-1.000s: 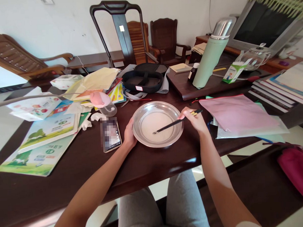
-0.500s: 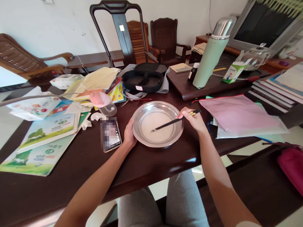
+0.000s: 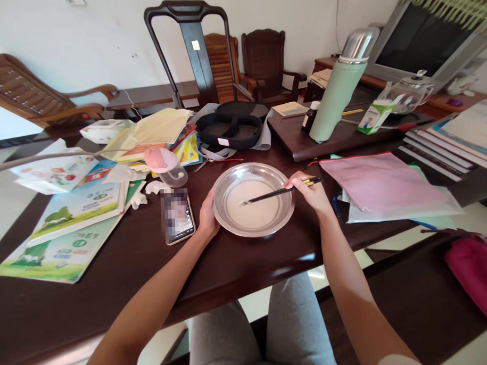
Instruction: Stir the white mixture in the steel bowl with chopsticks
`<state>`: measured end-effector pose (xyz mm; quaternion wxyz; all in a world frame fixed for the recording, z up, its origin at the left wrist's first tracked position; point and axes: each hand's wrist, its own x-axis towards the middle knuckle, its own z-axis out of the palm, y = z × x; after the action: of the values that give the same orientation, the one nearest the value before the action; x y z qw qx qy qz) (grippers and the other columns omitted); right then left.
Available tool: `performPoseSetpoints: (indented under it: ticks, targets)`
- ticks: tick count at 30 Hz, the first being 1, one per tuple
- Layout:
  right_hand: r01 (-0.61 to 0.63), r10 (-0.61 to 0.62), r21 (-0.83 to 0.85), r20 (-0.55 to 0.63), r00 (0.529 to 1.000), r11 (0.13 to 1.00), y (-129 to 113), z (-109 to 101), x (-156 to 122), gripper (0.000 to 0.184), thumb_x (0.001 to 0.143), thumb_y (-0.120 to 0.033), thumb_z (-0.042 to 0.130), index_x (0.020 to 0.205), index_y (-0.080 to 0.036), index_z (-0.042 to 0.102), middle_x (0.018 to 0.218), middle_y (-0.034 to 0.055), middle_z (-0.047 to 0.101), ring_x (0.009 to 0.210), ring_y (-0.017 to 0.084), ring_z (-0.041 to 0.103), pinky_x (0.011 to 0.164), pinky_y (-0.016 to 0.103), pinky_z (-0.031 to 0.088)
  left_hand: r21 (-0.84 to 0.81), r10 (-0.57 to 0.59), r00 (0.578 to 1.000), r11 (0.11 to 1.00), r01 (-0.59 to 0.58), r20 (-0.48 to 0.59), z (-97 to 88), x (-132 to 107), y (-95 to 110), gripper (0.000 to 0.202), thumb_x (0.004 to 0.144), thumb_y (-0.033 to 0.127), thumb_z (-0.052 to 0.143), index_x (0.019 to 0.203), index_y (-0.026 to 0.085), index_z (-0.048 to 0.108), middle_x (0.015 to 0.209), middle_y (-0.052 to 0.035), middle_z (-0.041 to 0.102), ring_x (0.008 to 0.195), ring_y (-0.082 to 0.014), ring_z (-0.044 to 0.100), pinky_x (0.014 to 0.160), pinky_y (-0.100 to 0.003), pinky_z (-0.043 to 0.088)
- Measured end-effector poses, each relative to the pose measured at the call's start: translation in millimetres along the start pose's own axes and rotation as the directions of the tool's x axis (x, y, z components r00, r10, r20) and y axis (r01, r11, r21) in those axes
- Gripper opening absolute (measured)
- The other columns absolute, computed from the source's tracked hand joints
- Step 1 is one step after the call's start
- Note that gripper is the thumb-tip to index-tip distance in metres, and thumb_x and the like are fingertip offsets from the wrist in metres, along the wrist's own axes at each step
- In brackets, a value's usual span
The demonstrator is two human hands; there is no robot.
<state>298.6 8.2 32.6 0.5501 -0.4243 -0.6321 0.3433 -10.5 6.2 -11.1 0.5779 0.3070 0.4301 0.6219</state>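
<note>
A round steel basin (image 3: 284,213) with a whitish liquid (image 3: 254,211) in it stands on the dark table. My left hand (image 3: 208,214) holds the basin's left rim, its fingers partly hidden by the side. Black chopsticks (image 3: 273,193) with gold bands are gripped near their thick end by my right hand (image 3: 309,192), above the right rim. They slant down to the left, and their tips dip into the liquid left of the middle. A phone (image 3: 179,216) lies left of my left hand.
Left are workbooks (image 3: 75,215), crumpled tissue (image 3: 138,201) and a pink-lidded cup (image 3: 163,160). Behind the basin sits an open black case (image 3: 229,131). A green thermos (image 3: 338,102) stands back right, with a pink zip pouch (image 3: 383,180) in front and stacked books (image 3: 438,149) farther right.
The chopstick tips have shifted slightly left within the liquid, and the chopsticks lie a little flatter. My left hand and the basin have stayed in place.
</note>
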Motion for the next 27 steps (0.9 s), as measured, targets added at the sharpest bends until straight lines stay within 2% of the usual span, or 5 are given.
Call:
performPoseSetpoints:
  ticks: [5,11,18,24,27]
  targets:
    - [-0.016,0.020,0.019,-0.221,0.975,1.000,3.8,-6.9,0.7,0.065,0.091,-0.083,0.071,0.057,-0.028,0.067,0.062,0.0042,0.074,0.073,0.027,0.078,0.083,0.044,0.064,-0.008,0.002,1.000,1.000,-0.002,-0.003,0.7,-0.4,1.2,0.046,0.080,0.050,0.085,0.116,0.022,0.086,0.132,-0.0083,0.085,0.143,-0.0370,0.068,0.127,-0.048,0.049]
    - [-0.026,0.025,0.037,0.026,0.999,0.999,1.7,-0.5,-0.6,0.061,0.087,-0.083,0.075,0.065,-0.027,0.077,0.075,0.0059,0.081,0.078,0.026,0.080,0.081,0.042,0.063,-0.013,-0.006,1.000,1.000,0.006,-0.006,1.6,-0.9,1.5,0.044,0.082,0.048,0.084,0.117,0.023,0.086,0.136,-0.0080,0.084,0.146,-0.0373,0.066,0.127,-0.048,0.049]
    - [-0.012,0.018,0.032,-0.203,0.979,0.999,5.5,-4.3,0.8,0.062,0.092,-0.080,0.072,0.060,-0.027,0.072,0.065,0.0041,0.076,0.070,0.025,0.077,0.081,0.043,0.064,-0.021,-0.003,1.000,1.000,0.003,-0.013,0.9,0.0,0.6,0.044,0.079,0.049,0.085,0.113,0.022,0.087,0.133,-0.0079,0.085,0.143,-0.0365,0.068,0.127,-0.047,0.049]
    - [-0.023,0.021,0.035,0.036,0.999,0.999,2.2,0.4,-0.6,0.059,0.088,-0.083,0.076,0.067,-0.027,0.079,0.076,0.0057,0.082,0.079,0.027,0.080,0.082,0.043,0.063,-0.008,-0.007,1.000,1.000,0.007,-0.017,1.9,-0.5,1.3,0.044,0.077,0.052,0.087,0.109,0.022,0.085,0.132,-0.0091,0.085,0.145,-0.0387,0.067,0.127,-0.049,0.049]
    - [0.001,-0.001,-0.001,-0.029,1.000,1.000,2.8,0.0,0.4,0.057,0.088,-0.081,0.076,0.069,-0.028,0.080,0.080,0.0051,0.083,0.081,0.027,0.081,0.085,0.043,0.063,-0.006,-0.009,1.000,1.000,0.009,-0.013,3.0,-1.1,2.1,0.042,0.077,0.052,0.086,0.109,0.024,0.085,0.133,-0.0076,0.084,0.147,-0.0381,0.065,0.129,-0.048,0.048]
